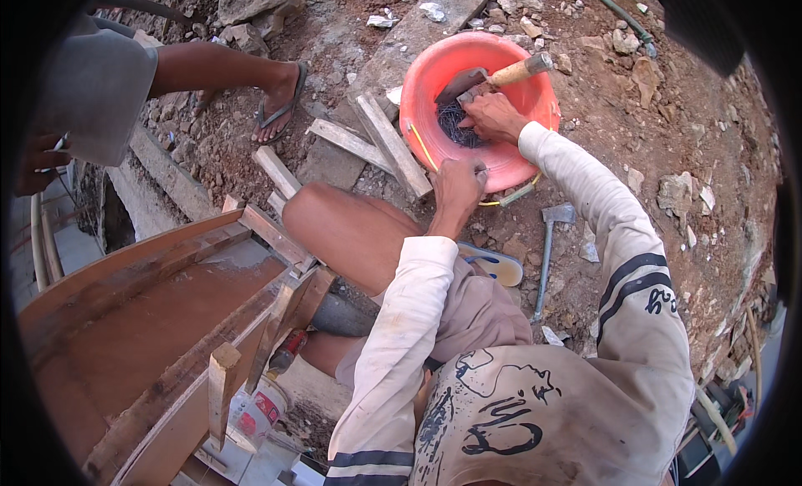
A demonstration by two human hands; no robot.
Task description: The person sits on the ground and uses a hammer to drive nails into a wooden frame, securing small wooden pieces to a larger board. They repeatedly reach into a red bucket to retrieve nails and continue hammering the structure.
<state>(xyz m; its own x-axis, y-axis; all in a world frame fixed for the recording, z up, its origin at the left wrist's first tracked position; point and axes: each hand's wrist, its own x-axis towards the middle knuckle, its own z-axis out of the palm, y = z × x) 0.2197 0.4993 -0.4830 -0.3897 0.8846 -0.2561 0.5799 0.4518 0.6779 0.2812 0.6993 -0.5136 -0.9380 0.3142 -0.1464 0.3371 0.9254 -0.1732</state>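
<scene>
Here we crouch over the orange bucket (535,164): our right hand (494,117) reaches inside it, fingers curled loosely into the dark nails (455,122) beside the hammer (501,75), while our left hand (458,185), at its near rim, is closed, pinching nails already picked.

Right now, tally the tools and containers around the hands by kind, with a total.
Orange buckets: 1
Wooden-handled hammers in the bucket: 1
Metal-handled hammers on the ground: 1
White tubs below the wooden form: 1
Total: 4
The right hand reaches into the bucket; the left hand rests on its rim.
</scene>
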